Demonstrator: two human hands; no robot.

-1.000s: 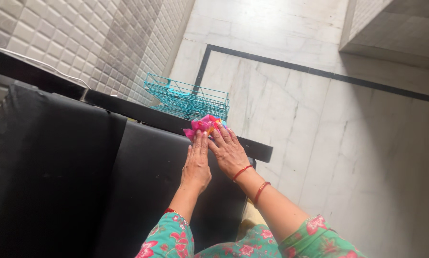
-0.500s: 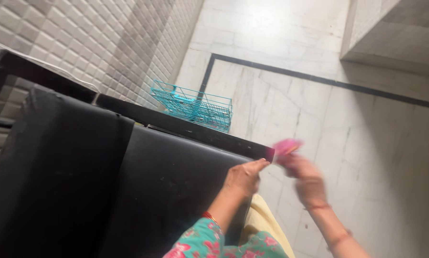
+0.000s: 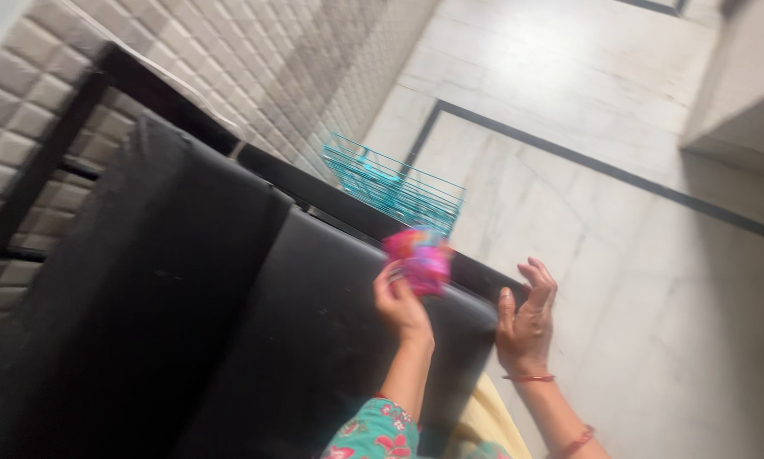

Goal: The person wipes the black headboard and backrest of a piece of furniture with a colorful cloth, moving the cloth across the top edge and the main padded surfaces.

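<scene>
The left hand (image 3: 401,306) pinches a pink cloth (image 3: 418,257) above the black seat (image 3: 229,314), near its far right corner. The right hand (image 3: 526,319) is spread, palm up, just right of it, holding nothing. A teal wire basket (image 3: 394,189) stands beyond the seat on the marble floor (image 3: 620,255); a tiled wall (image 3: 229,51) is at the left.

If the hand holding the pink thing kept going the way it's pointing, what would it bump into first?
The left hand holds a pink cloth and points up the black seat. It would probably meet the black bar first, then the teal wire basket; depth is unclear.
</scene>
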